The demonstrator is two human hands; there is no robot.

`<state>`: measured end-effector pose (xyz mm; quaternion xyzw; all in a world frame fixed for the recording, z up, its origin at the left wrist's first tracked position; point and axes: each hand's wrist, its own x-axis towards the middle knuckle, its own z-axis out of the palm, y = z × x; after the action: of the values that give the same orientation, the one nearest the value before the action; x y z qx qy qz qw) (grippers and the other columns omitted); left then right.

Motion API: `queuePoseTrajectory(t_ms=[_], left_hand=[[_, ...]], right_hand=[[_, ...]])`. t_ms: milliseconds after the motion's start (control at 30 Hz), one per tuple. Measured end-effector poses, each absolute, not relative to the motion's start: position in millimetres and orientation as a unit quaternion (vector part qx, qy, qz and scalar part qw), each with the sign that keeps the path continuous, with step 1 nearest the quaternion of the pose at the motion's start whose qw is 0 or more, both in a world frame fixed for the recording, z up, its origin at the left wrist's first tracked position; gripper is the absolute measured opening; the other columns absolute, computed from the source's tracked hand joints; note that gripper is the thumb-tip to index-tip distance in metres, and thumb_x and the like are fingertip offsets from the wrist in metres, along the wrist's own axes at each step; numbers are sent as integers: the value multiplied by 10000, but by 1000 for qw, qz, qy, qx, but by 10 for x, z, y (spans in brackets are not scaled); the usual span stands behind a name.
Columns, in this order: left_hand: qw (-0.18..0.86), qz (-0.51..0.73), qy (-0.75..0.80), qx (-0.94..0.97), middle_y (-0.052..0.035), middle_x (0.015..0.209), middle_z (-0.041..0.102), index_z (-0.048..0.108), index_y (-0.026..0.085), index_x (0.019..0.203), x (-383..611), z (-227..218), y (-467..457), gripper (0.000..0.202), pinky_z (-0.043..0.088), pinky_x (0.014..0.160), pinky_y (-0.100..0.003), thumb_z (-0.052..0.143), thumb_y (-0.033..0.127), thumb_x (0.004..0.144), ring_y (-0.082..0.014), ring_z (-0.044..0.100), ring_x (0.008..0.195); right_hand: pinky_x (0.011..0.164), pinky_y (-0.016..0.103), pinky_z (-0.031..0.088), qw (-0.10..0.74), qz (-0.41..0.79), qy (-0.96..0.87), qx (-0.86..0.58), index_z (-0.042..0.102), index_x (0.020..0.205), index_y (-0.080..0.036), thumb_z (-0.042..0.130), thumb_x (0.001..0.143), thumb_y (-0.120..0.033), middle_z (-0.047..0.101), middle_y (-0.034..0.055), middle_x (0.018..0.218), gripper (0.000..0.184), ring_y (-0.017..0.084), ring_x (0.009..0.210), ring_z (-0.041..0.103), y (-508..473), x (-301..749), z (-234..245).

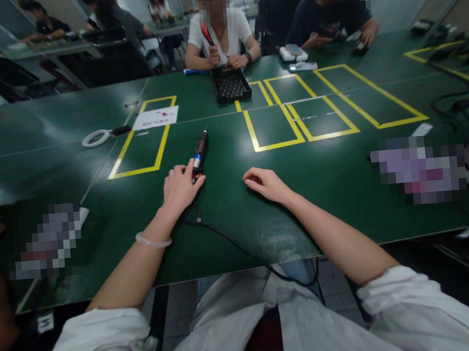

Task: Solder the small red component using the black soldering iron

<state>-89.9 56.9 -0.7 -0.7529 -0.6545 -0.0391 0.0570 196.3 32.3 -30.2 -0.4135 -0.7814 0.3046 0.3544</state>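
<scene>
An electric screwdriver (200,147) with a dark body, a blue band and a thin bit lies on the green table (226,230), its tip pointing away from me. My left hand (181,188) is closed over its rear end, the index finger along the body and the thumb on the right side. A black cord (227,238) runs from behind that hand toward the table's near edge. To the right, my right hand (268,184) rests on the tabletop with its fingers loosely curled together, and I see nothing in it.
Yellow tape rectangles (279,146) mark the table. A paper sheet (156,118) and a white ring (95,138) lie at left. Across, a person holds a red-and-black tool (206,34) over a black tray (233,93). Blurred-out items (421,169) lie at right.
</scene>
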Motion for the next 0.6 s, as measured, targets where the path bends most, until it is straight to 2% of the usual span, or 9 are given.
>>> queuePoseTrajectory(t_ms=[200,433,600], left_hand=[[43,-39,-723,-688,-244,1308,489,397,158,1514,-1805,30,892,710,401,904,-455,421,573,938,-380,495,1126],[43,12,-782,-622,-176,1228,524,388,152,1485,-2527,123,1031,641,374,920,-452,399,535,972,-310,450,1052],[65,40,-783,-618,-176,1198,529,411,122,1452,-2692,142,1061,627,373,873,-410,371,532,978,-282,458,993]], right_hand=[[664,252,396,341,295,-790,-416,654,931,-174,538,917,-265,647,21,818,148,134,679,535,330,1951,-320],[663,249,393,321,301,-794,-419,657,922,-172,545,908,-246,654,23,819,136,135,690,549,334,1947,-325],[672,248,395,317,302,-796,-418,663,928,-164,552,907,-243,650,20,808,138,135,702,559,337,1947,-334]])
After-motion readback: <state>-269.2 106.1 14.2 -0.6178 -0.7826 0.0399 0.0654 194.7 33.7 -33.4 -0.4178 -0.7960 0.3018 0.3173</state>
